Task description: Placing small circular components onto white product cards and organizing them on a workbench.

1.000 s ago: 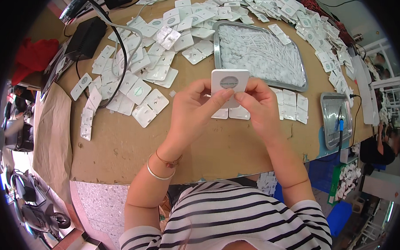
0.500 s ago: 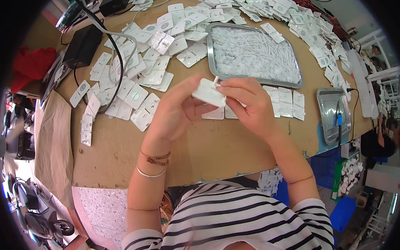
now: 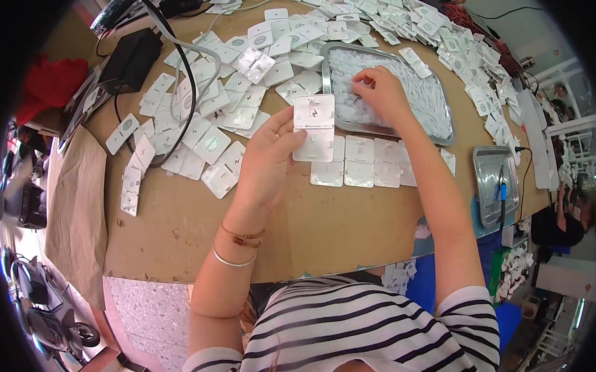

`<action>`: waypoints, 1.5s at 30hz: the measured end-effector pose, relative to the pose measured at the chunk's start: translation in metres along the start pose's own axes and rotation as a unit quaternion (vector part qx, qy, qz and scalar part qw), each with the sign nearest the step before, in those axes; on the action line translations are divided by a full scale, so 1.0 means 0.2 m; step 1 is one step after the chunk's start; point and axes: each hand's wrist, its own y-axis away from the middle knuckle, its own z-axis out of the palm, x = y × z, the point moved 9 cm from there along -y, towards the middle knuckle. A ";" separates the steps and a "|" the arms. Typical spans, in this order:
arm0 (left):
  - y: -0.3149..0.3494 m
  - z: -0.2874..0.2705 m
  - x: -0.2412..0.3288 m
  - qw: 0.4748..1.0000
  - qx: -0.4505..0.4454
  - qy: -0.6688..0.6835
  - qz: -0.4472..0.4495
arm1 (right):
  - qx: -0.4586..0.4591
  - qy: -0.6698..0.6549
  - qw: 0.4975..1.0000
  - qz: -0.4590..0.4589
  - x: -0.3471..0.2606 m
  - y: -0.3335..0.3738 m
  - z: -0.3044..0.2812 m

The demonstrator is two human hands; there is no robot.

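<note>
White plastic card (image 3: 313, 127): hinged in two square halves, held above the table just in front of the metal tray.
Left hand (image 3: 267, 160): fingers and thumb clamped on the card's left edge.
Right hand (image 3: 380, 95): inside the metal tray (image 3: 444, 133), fingertips pinched together among small white pieces (image 3: 424, 102).
Table (image 3: 198, 222): brown top; row of flat white squares (image 3: 368, 161) under the card, loose white squares (image 3: 202, 110) heaped to the left.

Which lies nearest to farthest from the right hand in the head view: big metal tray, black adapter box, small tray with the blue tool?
1. Big metal tray: right hand is inside it.
2. Small tray: lower right.
3. Black adapter box: far left.
</note>
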 end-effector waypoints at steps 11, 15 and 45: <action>0.02 0.02 0.00 0.997 0.023 -0.070 0.020 | -0.037 -0.336 0.941 -0.027 -0.36 0.32 -0.20; 0.03 0.04 0.00 0.990 0.014 -0.130 0.056 | -0.057 -0.292 0.954 -0.033 -0.48 0.37 -0.18; 0.20 0.26 0.08 0.947 0.022 -0.242 0.211 | 0.139 -0.418 0.893 0.096 -0.42 0.73 -0.28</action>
